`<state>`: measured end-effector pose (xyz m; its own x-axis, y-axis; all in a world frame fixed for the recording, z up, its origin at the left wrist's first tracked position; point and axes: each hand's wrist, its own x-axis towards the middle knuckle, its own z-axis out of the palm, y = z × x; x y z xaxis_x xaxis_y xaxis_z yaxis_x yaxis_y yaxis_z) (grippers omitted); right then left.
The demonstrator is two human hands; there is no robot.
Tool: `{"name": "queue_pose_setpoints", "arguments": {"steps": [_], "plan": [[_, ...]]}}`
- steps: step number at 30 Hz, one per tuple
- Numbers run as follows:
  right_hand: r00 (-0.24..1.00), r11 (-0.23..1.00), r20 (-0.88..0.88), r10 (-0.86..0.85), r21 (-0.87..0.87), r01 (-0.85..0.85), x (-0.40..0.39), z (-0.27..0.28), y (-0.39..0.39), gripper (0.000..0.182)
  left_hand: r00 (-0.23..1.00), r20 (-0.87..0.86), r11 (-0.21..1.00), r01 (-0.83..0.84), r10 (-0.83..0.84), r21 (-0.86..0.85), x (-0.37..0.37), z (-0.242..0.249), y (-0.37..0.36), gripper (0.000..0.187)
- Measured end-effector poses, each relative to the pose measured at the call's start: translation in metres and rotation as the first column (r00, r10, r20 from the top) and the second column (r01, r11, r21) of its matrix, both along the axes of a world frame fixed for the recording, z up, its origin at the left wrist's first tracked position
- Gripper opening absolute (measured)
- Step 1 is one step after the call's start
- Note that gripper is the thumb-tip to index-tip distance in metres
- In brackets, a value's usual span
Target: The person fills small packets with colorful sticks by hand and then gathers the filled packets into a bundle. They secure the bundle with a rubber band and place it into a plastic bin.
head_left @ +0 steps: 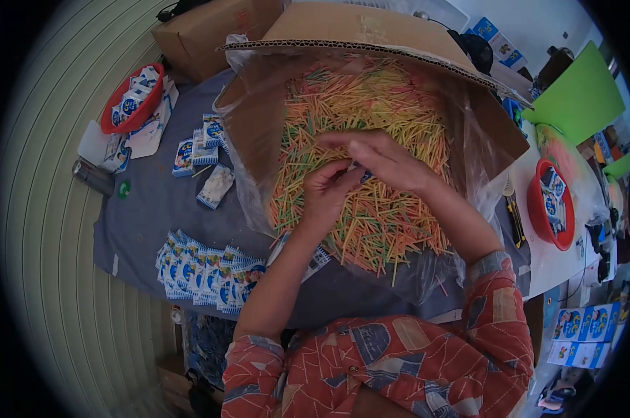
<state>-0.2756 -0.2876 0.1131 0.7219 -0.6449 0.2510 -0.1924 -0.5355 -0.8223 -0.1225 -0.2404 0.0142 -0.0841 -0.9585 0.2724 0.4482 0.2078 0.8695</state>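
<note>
Over a large cardboard box (482, 125) lined with clear plastic, both my hands meet above a heap of thin coloured sticks (398, 223). My left hand (327, 191) has its fingers curled together around something small and blue, mostly hidden. My right hand (385, 159) is held just above and beside it, palm down, fingers stretched out over the sticks. Part of a blue and white packet (320, 261) shows by my left forearm at the box's near edge.
Overlapping blue and white packets (207, 272) lie at the near left. Small boxes (183, 157) and a white-topped pack (216, 187) are further back. Red baskets stand left (155, 101) and right (564, 237). A yellow-black cutter (515, 221) lies right; a metal bottle (92, 177) left.
</note>
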Motion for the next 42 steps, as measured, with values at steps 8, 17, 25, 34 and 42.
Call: {"name": "queue_pose_setpoints", "arguments": {"steps": [8, 17, 25, 34, 42], "plan": [[0.984, 0.961, 0.114, -0.134, -0.229, 0.157, -0.005, -0.015, 0.024, 0.028, 0.981, -0.188, 0.995, -0.017, 0.036, 0.101, 0.026, 0.018, 0.025, 0.019], [0.969, 0.982, 0.243, -0.054, -0.165, 0.096, 0.03, -0.032, 0.102, 0.03, 0.898, 0.344, 0.96, -0.228, 0.272, -0.164, 0.057, 0.012, 0.118, 0.017], [0.951, 0.916, -0.128, 0.282, -0.257, -0.307, 0.036, -0.041, 0.116, 0.031, 0.792, 0.502, 0.937, -0.29, 0.348, -0.192, 0.087, 0.007, 0.188, 0.018], [0.989, 0.981, -0.096, 0.11, -0.15, -0.124, 0.017, -0.043, 0.112, 0.022, -0.105, 0.825, 0.666, -0.539, 0.555, -0.516, 0.136, -0.019, 0.208, 0.025], [0.995, 0.985, -0.098, 0.019, -0.169, -0.035, -0.008, -0.054, 0.117, 0.018, 0.064, 0.773, 0.676, -0.535, 0.631, -0.507, 0.135, 0.029, 0.22, 0.049]]}}
